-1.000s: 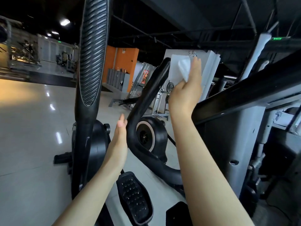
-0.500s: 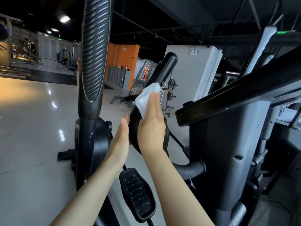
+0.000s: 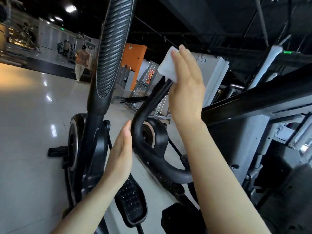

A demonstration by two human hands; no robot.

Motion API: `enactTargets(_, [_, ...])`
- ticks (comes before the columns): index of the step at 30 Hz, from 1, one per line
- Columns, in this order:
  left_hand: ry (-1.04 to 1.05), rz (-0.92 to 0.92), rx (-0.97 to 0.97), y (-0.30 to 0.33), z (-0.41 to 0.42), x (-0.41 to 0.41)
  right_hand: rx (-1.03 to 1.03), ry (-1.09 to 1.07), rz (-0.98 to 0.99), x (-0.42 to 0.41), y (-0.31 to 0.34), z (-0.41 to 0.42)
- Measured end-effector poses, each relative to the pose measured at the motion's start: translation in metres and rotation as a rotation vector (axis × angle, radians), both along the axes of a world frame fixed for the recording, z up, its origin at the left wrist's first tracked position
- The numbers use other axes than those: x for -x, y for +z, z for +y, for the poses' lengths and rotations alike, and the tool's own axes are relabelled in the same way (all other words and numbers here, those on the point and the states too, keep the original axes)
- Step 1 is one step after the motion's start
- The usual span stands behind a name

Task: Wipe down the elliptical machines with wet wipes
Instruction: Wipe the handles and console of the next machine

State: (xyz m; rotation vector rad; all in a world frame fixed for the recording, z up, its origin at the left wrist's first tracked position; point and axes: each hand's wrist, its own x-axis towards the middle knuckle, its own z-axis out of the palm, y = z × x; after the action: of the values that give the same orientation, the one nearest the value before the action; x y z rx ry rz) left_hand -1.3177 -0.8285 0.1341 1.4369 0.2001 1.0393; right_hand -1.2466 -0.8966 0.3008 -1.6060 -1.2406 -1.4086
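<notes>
While the left hand (image 3: 120, 155) hovers flat and empty-fingered beside the curved handlebar (image 3: 148, 105), the right hand (image 3: 186, 86) presses a white wet wipe (image 3: 166, 66) against its upper end with straight fingers.

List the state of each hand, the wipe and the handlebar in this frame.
Right hand: fingers straight, pressing the wipe against the handlebar's top end.
Wipe: bunched over the bar's tip.
Handlebar: upper end covered by the wipe.
Left hand: flat, beside the bar's bend; contact unclear.

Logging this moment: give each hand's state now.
Left hand: open, holding nothing.
Right hand: open, fingers straight, pressing the wet wipe to the handlebar.
</notes>
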Motion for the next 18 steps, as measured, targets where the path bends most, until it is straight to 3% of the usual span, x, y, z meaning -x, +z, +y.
enactTargets(3, [0.096, -0.027, -0.094, -0.011, -0.011, 0.012, 0.244, -0.278, -0.401, -0.039, 0.020, 0.018])
enactTargets(5, [0.168, -0.027, -0.176, -0.020, -0.011, 0.021, 0.498, -0.344, -0.493, -0.059, 0.000, 0.030])
enactTargets(7, [0.269, -0.023, -0.267, -0.029, -0.007, 0.030, 0.668, -0.292, -0.517, -0.062, -0.031, 0.035])
enactTargets(11, [0.366, 0.014, -0.420, -0.049, -0.014, 0.040, 0.815, -0.218, -0.455, -0.047, -0.062, 0.045])
enactTargets(18, [0.251, 0.033, -0.269, -0.064, -0.029, 0.038, 1.210, -0.140, -0.563, -0.050, -0.100, 0.041])
